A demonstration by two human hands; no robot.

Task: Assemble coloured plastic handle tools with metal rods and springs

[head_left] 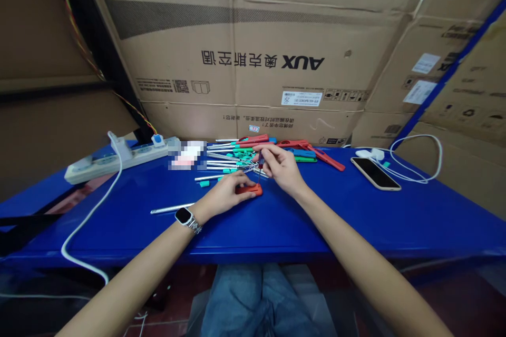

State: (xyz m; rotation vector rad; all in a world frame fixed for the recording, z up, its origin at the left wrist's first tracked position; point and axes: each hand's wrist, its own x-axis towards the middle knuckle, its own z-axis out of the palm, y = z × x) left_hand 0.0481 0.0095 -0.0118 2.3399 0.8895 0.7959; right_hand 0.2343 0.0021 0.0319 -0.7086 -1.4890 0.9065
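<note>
A deep blue table (276,221) is seen, backed by plain brown cardboard boxes (253,52) printed with black lettering, a grey dotted band and white labels. An orange-red handle (250,189) is pressed under the left hand (225,197), whose wrist is banded by a black-faced, silver watch (185,217), while red, blue and green handles with silver shafts (253,152) are spread behind the right hand (279,166). A pale grey power strip (118,158), a white cable (419,163), a black-screened phone (375,172) and blue jeans (253,300) are also shown.
</note>
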